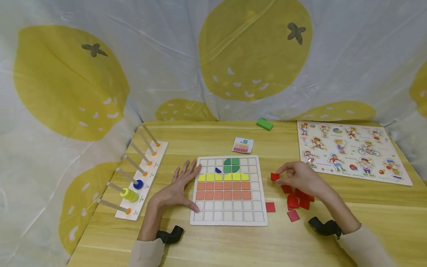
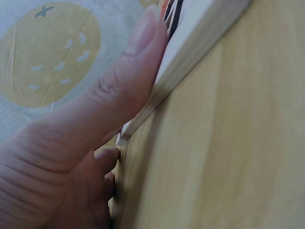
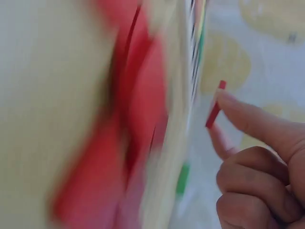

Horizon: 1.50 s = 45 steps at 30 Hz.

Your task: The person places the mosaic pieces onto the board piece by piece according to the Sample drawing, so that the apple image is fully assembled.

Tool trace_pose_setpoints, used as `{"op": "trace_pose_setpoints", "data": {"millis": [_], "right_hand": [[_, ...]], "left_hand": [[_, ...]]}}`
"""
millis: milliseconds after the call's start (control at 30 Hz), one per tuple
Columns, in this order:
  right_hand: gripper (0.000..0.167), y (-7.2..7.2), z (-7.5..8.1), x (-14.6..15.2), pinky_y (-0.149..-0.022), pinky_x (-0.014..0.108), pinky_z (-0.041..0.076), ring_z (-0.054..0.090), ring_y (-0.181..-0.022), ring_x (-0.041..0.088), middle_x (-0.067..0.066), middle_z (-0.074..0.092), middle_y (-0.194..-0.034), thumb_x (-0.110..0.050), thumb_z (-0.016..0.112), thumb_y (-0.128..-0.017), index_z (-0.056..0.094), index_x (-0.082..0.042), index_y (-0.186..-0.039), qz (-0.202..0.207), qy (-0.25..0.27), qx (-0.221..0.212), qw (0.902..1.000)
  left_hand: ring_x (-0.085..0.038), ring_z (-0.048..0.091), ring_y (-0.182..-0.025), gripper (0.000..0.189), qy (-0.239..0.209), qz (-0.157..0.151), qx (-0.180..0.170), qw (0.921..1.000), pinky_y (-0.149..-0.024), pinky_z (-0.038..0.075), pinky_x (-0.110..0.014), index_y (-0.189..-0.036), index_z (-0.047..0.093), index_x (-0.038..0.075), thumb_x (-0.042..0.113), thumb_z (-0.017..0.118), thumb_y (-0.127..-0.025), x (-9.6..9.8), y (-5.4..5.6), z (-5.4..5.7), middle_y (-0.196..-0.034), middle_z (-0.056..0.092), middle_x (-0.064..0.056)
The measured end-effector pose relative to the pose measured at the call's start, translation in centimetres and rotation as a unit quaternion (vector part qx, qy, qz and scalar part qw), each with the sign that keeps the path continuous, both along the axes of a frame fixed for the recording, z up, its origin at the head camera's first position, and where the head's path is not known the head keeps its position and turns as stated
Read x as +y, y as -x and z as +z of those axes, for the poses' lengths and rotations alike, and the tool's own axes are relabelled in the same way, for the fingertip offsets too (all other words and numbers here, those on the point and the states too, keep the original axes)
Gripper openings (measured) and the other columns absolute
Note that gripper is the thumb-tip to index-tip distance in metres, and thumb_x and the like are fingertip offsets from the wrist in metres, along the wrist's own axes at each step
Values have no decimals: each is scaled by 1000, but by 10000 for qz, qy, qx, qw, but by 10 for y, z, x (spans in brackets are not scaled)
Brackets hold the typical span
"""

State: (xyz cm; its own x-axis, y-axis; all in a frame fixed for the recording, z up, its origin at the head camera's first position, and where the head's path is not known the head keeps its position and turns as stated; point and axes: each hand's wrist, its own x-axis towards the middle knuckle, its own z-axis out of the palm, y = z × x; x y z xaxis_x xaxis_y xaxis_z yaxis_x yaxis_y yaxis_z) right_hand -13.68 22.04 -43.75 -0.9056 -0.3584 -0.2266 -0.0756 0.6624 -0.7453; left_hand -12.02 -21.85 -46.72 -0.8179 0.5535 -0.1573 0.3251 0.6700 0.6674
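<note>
A white gridded board (image 1: 229, 216) lies on the table, its middle rows filled with orange squares (image 1: 227, 190) and a row of yellow pieces (image 1: 236, 177). Green pieces (image 1: 231, 165) and a small dark blue piece (image 1: 218, 170) sit above these. My left hand (image 1: 176, 187) rests with spread fingers along the board's left edge; the left wrist view has its thumb (image 2: 119, 81) against that edge. Between thumb and finger, my right hand (image 1: 301, 178) pinches a red square tile (image 1: 274, 177), raised right of the board. Under that hand lies a pile of red tiles (image 1: 293, 201).
A small pattern card (image 1: 242, 145) lies behind the board, and a green block (image 1: 265, 124) farther back. Left stands a peg rack (image 1: 141, 185) with yellow and blue rings. A picture puzzle board (image 1: 350, 152) lies back right. One loose red tile (image 1: 270, 207) touches the board's right side.
</note>
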Motion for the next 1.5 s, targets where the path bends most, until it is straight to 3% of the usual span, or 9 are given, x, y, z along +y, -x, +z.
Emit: {"op": "trace_pose_setpoints", "data": {"millis": [100, 233, 500, 733, 1033, 1167, 1267, 1367, 1500], "right_hand": [[27, -13, 2, -29, -47, 22, 27, 32, -50, 9, -5, 35, -59, -23, 84, -87, 76, -6, -105, 262, 233, -102, 9993], [21, -30, -3, -60, -49, 21, 24, 32, -51, 10, -5, 36, -56, -22, 89, -81, 77, -13, -96, 525, 49, -96, 9986], [24, -47, -7, -85, -52, 21, 25, 41, -57, 11, -5, 45, -59, -20, 95, -72, 74, -19, -85, 480, -601, 530, 9956], [19, -41, -13, -76, -50, 18, 21, 32, -51, 7, -7, 38, -55, -13, 89, -79, 83, -17, -96, 793, 191, 156, 9965], [21, -32, -10, -64, -49, 18, 23, 29, -51, 6, -9, 36, -54, -18, 87, -84, 84, -16, -104, 1129, 502, -133, 9922], [26, -17, 1, -27, -49, 20, 26, 28, -52, 6, -8, 30, -57, -20, 84, -87, 81, -12, -112, 901, 371, 19, 9952], [27, -6, 4, 5, -50, 21, 27, 28, -53, 5, -7, 32, -58, -17, 85, -84, 80, -8, -108, 585, 1, 101, 9982], [27, 0, 1, 26, -51, 22, 30, 33, -53, 6, -6, 37, -58, -19, 88, -81, 78, -7, -103, 477, -212, -189, 9985], [28, 0, -5, 30, -50, 23, 32, 37, -53, 8, -6, 41, -57, -21, 90, -78, 74, -6, -95, 403, -278, -469, 9977]], "left_hand": [[-41, -20, -160, 143, 7, -6, 27, 10000, -125, -15, -67, -167, 11, 10, 40, 100, -60, 0, 1, 0, -175, -10, -15], [-41, -19, -160, 142, 9, -31, 48, 10000, -125, -15, -67, -167, 11, 10, 40, 100, -60, 2, 2, 0, -175, -9, -15], [-40, -19, -160, 143, 62, -56, 60, 9999, -125, -15, -66, -167, 11, 11, 40, 100, -60, 5, 3, 1, -175, -9, -14], [-40, -19, -160, 142, 22, -66, 36, 10000, -125, -15, -67, -167, 11, 11, 41, 100, -61, 6, 3, -1, -175, -10, -15], [-41, -19, -160, 143, 59, -21, 63, 10000, -125, -15, -67, -167, 11, 10, 40, 100, -60, 3, 3, -1, -175, -10, -14], [-40, -19, -160, 142, 89, -27, 105, 9999, -125, -14, -67, -167, 11, 11, 41, 100, -61, 2, 3, -1, -175, -9, -14], [-42, -19, -160, 142, 65, -29, 100, 9999, -125, -14, -68, -167, 11, 10, 40, 100, -61, 2, 2, -1, -175, -9, -16], [-42, -19, -160, 142, 47, -17, 74, 10000, -124, -14, -68, -167, 11, 10, 40, 100, -60, 0, 0, -2, -175, -9, -16], [-41, -19, -160, 142, 32, 8, 82, 10000, -125, -14, -67, -167, 11, 11, 40, 100, -60, 0, -1, -2, -175, -9, -15]]}}
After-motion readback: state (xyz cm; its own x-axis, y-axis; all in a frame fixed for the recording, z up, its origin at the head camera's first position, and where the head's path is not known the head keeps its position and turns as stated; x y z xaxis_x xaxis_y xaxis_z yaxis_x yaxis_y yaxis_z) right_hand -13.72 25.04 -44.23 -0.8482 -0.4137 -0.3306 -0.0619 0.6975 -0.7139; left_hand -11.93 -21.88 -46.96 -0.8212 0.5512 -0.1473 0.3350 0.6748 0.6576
